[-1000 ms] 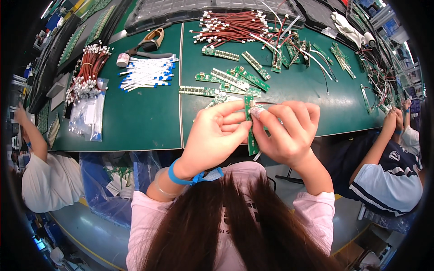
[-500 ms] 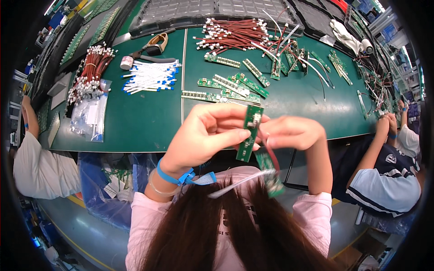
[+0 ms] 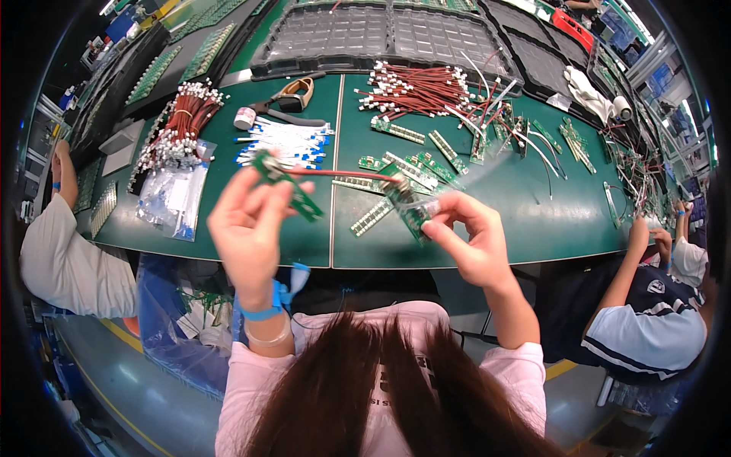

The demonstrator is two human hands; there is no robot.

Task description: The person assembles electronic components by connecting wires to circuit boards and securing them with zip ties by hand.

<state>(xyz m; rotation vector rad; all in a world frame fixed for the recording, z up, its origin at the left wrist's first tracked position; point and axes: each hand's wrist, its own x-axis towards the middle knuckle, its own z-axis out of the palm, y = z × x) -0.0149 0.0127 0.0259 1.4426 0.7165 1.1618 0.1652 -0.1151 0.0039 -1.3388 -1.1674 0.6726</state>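
My left hand pinches a small narrow green circuit board, blurred by motion, over the table. In my right hand is a second green circuit board, gripped at its near end between thumb and fingers. A red cable runs stretched between the two boards. From the right-hand board a blurred whitish flat cable sticks out to the far right. Just beyond my hands lie several loose circuit boards, and one board lies closer to the table's near edge.
White flat cables with blue ends lie at left, beside cutters and a small jar. Red cable bundles and black trays stand farther back. People work on both sides.
My hands have moved apart and forward over the table, each with a board, drawing the red cable out between them. Before, both boards were close together near my body.
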